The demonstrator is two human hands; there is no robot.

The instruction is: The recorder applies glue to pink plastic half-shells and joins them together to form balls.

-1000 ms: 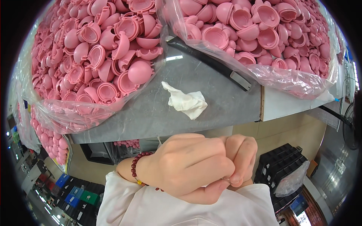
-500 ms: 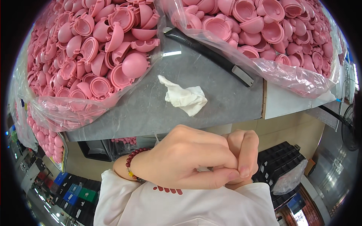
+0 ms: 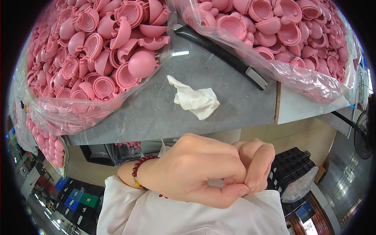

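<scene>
Left hand (image 3: 203, 168), grey tabletop (image 3: 235, 98), tiled floor (image 3: 295, 135)

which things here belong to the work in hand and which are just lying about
Likely part of the work:
- left hand and right hand, fingertips together; anything pinched is hidden
- pink plastic shells

Likely just lying about:
- crumpled white cloth
- black metal-tipped bar
- black crates

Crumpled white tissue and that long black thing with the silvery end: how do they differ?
The crumpled white tissue is white all over; the long black thing has a silvery end. The tissue is bunched with uneven edges, while the black thing is slim and smooth-edged. The tissue lies nearer the left hand than the black thing does. Both rest on the gray tabletop.
</scene>
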